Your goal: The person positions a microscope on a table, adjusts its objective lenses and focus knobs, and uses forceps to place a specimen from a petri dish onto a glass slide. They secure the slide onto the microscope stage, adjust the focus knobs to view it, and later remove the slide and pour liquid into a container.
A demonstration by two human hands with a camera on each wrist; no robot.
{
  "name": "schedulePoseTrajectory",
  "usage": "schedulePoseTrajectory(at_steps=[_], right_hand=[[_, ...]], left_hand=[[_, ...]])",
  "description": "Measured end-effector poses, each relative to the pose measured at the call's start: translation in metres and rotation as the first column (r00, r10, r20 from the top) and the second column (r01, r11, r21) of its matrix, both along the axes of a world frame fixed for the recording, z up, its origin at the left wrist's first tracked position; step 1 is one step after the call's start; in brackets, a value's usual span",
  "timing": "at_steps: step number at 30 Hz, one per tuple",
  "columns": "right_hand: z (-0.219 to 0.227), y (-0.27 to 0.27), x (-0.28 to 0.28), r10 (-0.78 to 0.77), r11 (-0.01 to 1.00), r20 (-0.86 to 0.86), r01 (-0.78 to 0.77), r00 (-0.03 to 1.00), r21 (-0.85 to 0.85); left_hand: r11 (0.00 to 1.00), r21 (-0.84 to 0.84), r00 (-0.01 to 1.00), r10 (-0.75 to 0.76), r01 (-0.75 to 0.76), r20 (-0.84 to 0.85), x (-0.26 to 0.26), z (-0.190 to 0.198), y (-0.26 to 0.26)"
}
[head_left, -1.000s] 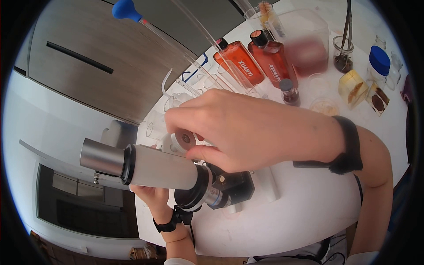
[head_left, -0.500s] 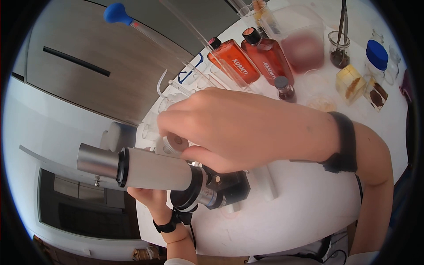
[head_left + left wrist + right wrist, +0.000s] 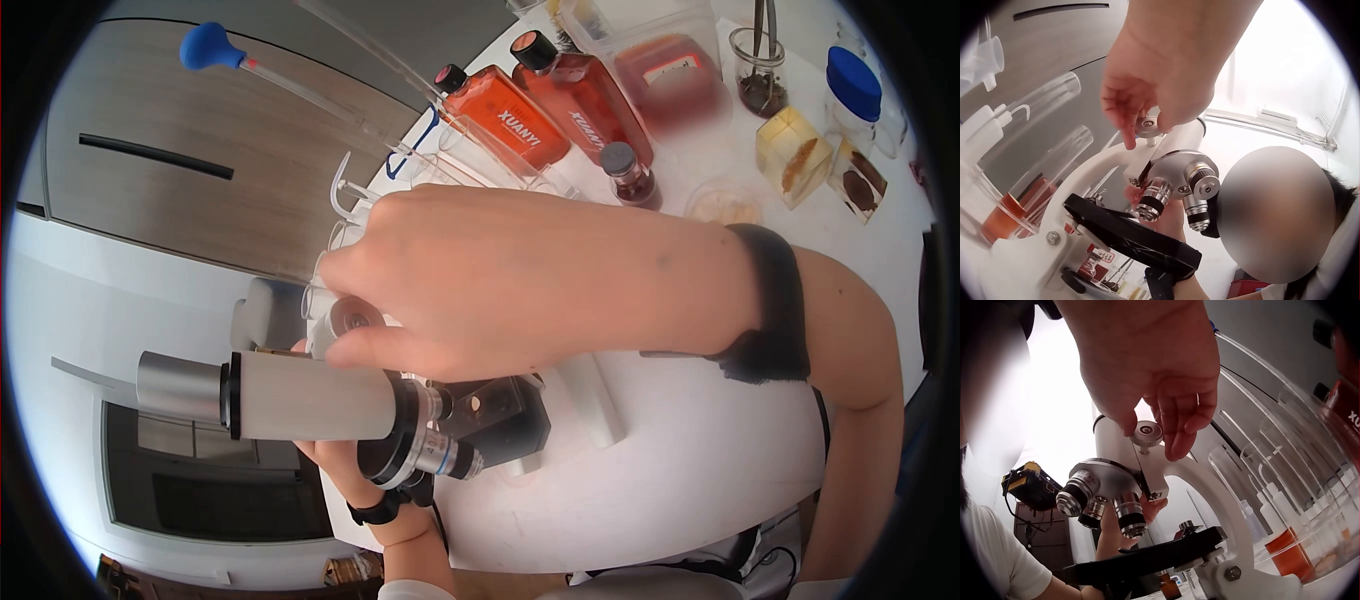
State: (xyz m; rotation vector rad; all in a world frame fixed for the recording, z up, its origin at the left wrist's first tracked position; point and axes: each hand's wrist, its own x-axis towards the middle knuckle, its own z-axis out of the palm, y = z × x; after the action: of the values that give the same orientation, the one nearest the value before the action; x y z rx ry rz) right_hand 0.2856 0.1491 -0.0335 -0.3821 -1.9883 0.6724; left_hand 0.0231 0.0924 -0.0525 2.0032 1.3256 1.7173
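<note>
A white microscope [image 3: 310, 395] stands in front of me, its silver eyepiece [image 3: 180, 385] pointing left in the head view. My right hand [image 3: 470, 270] reaches over the tube and pinches the ribbed focus knob [image 3: 1147, 432] on one side between thumb and fingers. On the opposite side, my left hand [image 3: 1160, 78] holds the other focus knob [image 3: 1147, 127]; the tube hides much of this hand in the head view. Several objective lenses [image 3: 1155, 201] hang from the nosepiece above the black stage [image 3: 1154, 559].
Behind the right hand stand two XUANYI bottles of red liquid [image 3: 510, 120] and a small capped vial [image 3: 630, 180]. Clear tubes and a long blue-bulbed dropper [image 3: 212, 46] rise at the back. Farther right are a jar with tweezers [image 3: 755, 80] and a yellowish specimen block [image 3: 793, 158].
In the head view, the microscope and right hand shift left, with the bottles also drifting left and up as the view turns. Both hands stay at the focus knobs.
</note>
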Motion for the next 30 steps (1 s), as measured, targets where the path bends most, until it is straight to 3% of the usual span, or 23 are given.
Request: schedulePoseTrajectory(at_steps=[6,8,12,14,16,17,18,19,21,23,25,27,30], right_hand=[[0.002,-0.004,-0.001,-0.026,1.0,-0.019,0.027,0.999,0.017],[0.001,-0.002,-0.002,-0.021,0.999,-0.005,0.022,1.0,0.047],[0.003,-0.004,0.002,-0.041,0.988,0.126,0.021,0.991,0.153],[-0.001,-0.003,-0.002,-0.088,0.973,0.106,0.063,0.99,0.224],[-0.003,-0.002,-0.008,-0.17,0.917,0.041,0.143,0.985,0.373],[-0.002,-0.002,-0.008,-0.15,0.913,0.079,0.107,0.985,0.395],[0.0,-0.002,-0.006,-0.107,0.945,0.075,0.079,0.991,0.317],[0.003,-0.003,-0.005,-0.066,0.969,0.075,0.046,0.995,0.242],[0.009,-0.009,-0.003,-0.075,0.975,0.131,0.045,0.989,0.218],[0.015,-0.016,-0.003,-0.094,0.978,0.197,0.054,0.976,0.201],[0.018,-0.021,-0.004,-0.203,0.969,0.181,0.17,0.962,0.18],[0.02,-0.024,-0.005,-0.237,0.959,0.25,0.186,0.939,0.212],[0.02,-0.028,-0.004,-0.322,0.932,0.299,0.245,0.898,0.267]], left_hand=[[0.987,-0.12,0.989,0.12,-0.109,0.092,0.015,0.008,-0.01],[0.996,-0.037,0.983,0.07,-0.077,-0.171,0.008,0.009,-0.008],[1.0,-0.013,0.986,0.003,-0.006,-0.168,0.01,0.014,-0.003],[0.993,0.117,0.911,0.02,0.031,-0.413,0.007,0.018,0.0],[0.991,0.13,0.908,0.026,0.032,-0.419,0.014,0.022,0.0],[0.989,0.141,0.898,0.025,0.041,-0.44,0.015,0.021,-0.001],[0.983,0.182,0.957,0.049,0.004,-0.286,0.016,0.014,-0.001],[0.982,0.187,0.891,0.077,0.009,-0.447,0.009,0.018,-0.003],[0.982,0.187,0.861,0.07,0.03,-0.504,0.026,0.031,-0.004],[0.976,0.184,0.813,0.014,0.114,-0.582,0.033,0.044,-0.005],[0.964,0.181,0.83,-0.063,0.194,-0.554,0.035,0.046,-0.001],[0.962,0.058,0.848,-0.207,0.268,-0.488,0.027,0.043,0.005],[0.94,0.047,0.88,-0.298,0.337,-0.369,0.024,0.038,0.011]])
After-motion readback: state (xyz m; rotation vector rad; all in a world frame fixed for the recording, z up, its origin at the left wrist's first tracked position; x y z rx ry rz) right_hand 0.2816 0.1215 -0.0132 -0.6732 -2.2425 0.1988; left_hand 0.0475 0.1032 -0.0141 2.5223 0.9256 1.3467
